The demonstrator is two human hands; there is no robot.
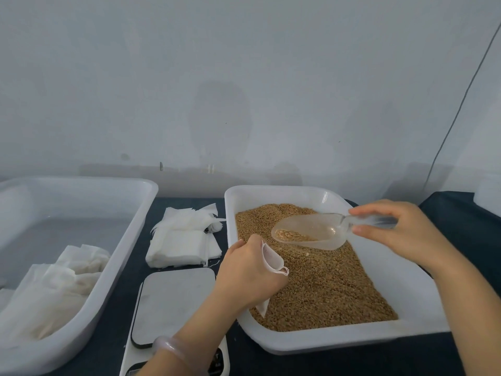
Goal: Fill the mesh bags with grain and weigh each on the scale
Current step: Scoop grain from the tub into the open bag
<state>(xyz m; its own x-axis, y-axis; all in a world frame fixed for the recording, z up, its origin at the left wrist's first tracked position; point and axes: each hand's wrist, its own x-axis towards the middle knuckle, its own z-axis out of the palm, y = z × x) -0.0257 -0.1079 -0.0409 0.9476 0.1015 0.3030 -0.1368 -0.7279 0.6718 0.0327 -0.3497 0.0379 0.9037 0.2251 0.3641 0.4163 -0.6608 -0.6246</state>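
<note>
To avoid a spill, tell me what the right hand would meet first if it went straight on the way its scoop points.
Probably the left hand gripping the mesh bag, just beyond the scoop's tip above the grain. Depth is unclear, so it might pass over.

A thin dark cable [461, 107] runs down the pale grey wall [244, 77].

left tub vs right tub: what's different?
Contents: right tub holds loose brown grain; left tub holds crumpled white bags at its near end.
Activity: over the right tub the left hand grips a mesh bag and the right hand holds a clear scoop; nothing is over the left tub.
Shared: both white plastic, rectangular, flanking the scale on the dark table.
</note>
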